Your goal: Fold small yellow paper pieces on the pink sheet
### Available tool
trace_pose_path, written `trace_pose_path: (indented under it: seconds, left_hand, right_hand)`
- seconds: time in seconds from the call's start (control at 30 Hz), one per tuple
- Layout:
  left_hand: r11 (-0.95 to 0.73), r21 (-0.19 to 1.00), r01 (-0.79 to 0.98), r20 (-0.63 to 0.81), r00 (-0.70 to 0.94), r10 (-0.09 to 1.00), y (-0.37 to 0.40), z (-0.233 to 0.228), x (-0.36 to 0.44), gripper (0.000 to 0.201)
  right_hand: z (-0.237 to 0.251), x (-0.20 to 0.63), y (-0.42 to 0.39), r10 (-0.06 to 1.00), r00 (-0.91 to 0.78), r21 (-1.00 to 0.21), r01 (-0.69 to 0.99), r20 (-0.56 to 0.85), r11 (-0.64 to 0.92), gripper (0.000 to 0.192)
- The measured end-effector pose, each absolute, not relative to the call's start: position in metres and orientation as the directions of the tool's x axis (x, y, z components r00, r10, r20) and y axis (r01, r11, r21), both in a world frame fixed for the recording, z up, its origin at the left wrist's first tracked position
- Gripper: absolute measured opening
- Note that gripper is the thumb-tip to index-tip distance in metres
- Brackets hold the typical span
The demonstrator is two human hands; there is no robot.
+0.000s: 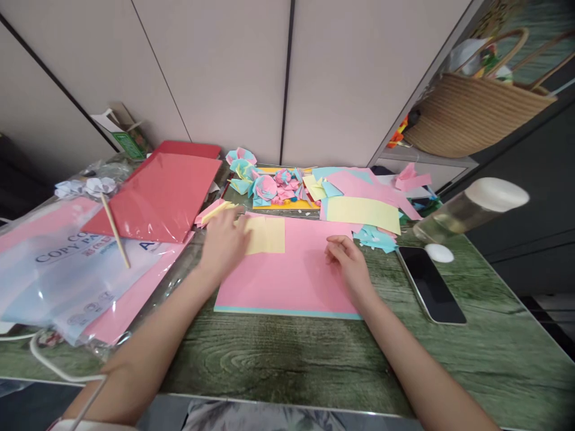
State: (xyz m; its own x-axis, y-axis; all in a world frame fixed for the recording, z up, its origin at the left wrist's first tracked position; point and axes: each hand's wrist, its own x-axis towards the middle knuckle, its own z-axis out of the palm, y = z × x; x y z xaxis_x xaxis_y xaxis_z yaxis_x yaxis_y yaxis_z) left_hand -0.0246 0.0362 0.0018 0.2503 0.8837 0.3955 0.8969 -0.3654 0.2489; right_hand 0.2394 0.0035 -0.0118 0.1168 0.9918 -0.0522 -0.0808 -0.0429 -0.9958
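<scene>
On the green table (287, 359), a pink sheet (291, 275) lies flat. The left hand (224, 242) presses open fingers on a yellow note (266, 234), apparently unfolded; the right hand (348, 260) rests loosely curled, holding nothing. Beyond lie finished paper flowers (265, 182), scraps, then wall panels (224, 72).

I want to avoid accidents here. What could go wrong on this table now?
The bottle looks tilted near the table's right edge, beside the phone; if it tips, liquid might reach the phone and paper scraps. The left hand lies on the small yellow paper, which may slide on the smooth pink sheet. The right hand rests on that sheet.
</scene>
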Motion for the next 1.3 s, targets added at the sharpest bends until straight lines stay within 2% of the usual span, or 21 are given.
trace_pose_path:
  seconds: [0.1, 0.17, 0.23, 0.3, 0.37, 0.47, 0.57, 0.77, 1.03, 1.17, 1.3]
  left_hand:
    - [-0.620, 0.219, 0.753, 0.305, 0.551, 0.777, 0.015, -0.008, 0.011, 0.031]
    - [-0.751, 0.211, 0.626, 0.263, 0.703, 0.660, 0.001, -0.013, 0.029, 0.032]
    - [-0.854, 0.209, 0.477, 0.228, 0.825, 0.517, -0.010, -0.015, 0.039, 0.031]
    - [-0.891, 0.207, 0.404, 0.216, 0.869, 0.445, -0.014, -0.016, 0.042, 0.026]
    - [-0.862, 0.200, 0.466, 0.226, 0.834, 0.504, -0.012, -0.018, 0.040, 0.027]
    - [-0.710, 0.201, 0.675, 0.250, 0.666, 0.703, -0.001, -0.023, 0.031, 0.039]
    - [-0.628, 0.216, 0.748, 0.241, 0.583, 0.776, 0.012, -0.029, 0.023, 0.038]
    - [-0.640, 0.289, 0.711, 0.235, 0.596, 0.768, 0.023, -0.034, 0.017, 0.033]
    - [-0.773, 0.470, 0.425, 0.240, 0.782, 0.576, 0.006, -0.019, 0.025, 0.034]
    - [-0.723, 0.578, 0.379, 0.276, 0.742, 0.610, 0.005, -0.019, 0.026, 0.029]
    - [-0.651, 0.664, 0.367, 0.313, 0.655, 0.688, 0.012, -0.019, 0.022, 0.029]
  right_hand:
    - [-0.014, 0.239, 0.004, 0.994, 0.103, -0.996, -0.076, -0.047, -0.040, 0.015]
    - [-0.014, 0.241, 0.005, 0.994, 0.102, -0.997, -0.075, -0.041, -0.034, 0.014]
    - [-0.014, 0.245, 0.007, 0.994, 0.108, -0.997, -0.075, -0.032, -0.024, 0.014]
    - [-0.014, 0.249, 0.009, 0.993, 0.118, -0.997, -0.076, -0.023, -0.014, 0.014]
    - [-0.015, 0.251, 0.010, 0.992, 0.125, -0.997, -0.077, -0.019, -0.010, 0.014]
    - [-0.015, 0.251, 0.010, 0.993, 0.117, -0.997, -0.074, -0.024, -0.015, 0.014]
    - [-0.016, 0.248, 0.009, 0.995, 0.098, -0.998, -0.065, -0.031, -0.025, 0.013]
    - [-0.015, 0.247, 0.008, 0.996, 0.084, -1.000, -0.026, -0.013, -0.010, 0.013]
    - [-0.014, 0.249, 0.009, 0.997, 0.034, -0.988, 0.141, 0.063, 0.057, 0.011]
    - [-0.005, 0.250, 0.005, 0.984, -0.117, -0.940, 0.301, 0.132, 0.162, 0.012]
    - [0.000, 0.245, -0.002, 0.932, -0.308, -0.815, 0.478, 0.193, 0.327, 0.030]
